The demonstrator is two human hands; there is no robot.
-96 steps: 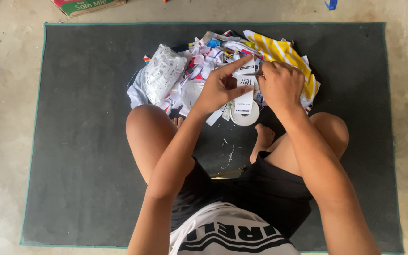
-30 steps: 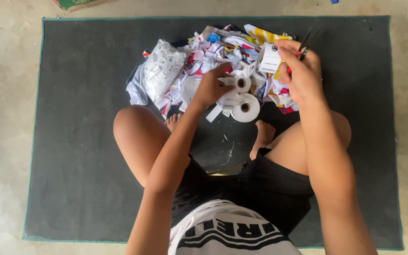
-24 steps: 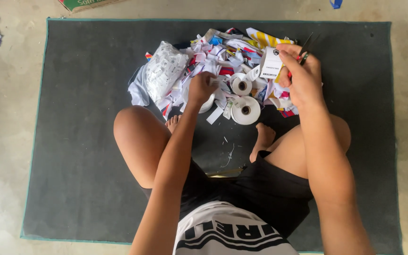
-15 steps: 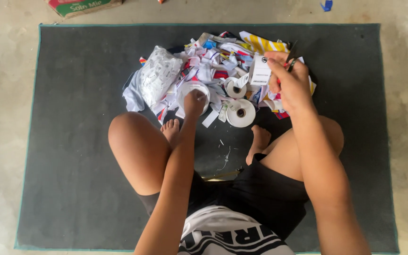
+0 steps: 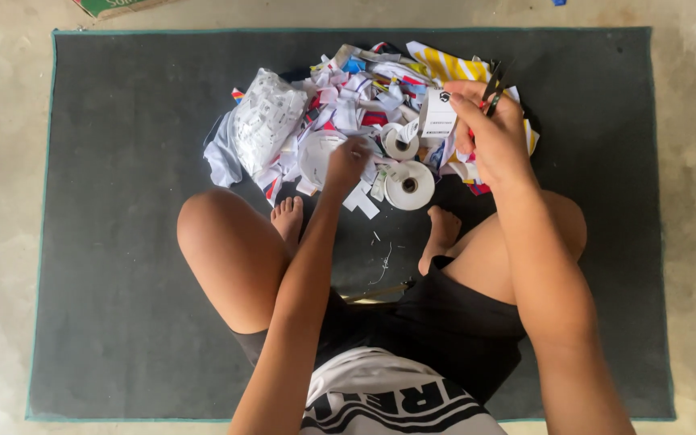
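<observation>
Grey concrete floor fills the frame edges, with a dark rectangular mat (image 5: 122,242) laid over it. A person sits cross-legged at the lower centre of the mat, seen from above, bare knees spread to either side.

At the upper centre lies a heap of cut paper and cloth labels (image 5: 348,105), white mixed with red, blue and yellow. A clear bag of labels (image 5: 263,121) rests at the heap's left edge. Two white tape rolls sit at the near edge: a larger roll (image 5: 409,184) and a smaller roll (image 5: 400,142) just above it.

The left hand (image 5: 346,159) reaches down into the heap, fingers curled onto the scraps beside the larger roll; whether it grips anything cannot be told. The right hand (image 5: 489,133), raised at the upper right, is closed around dark scissors (image 5: 492,80) and pinches a white label tag (image 5: 437,114).

Judging from this, clean work calls for holding the tag taut and keeping the blades clear of the fingers.
</observation>
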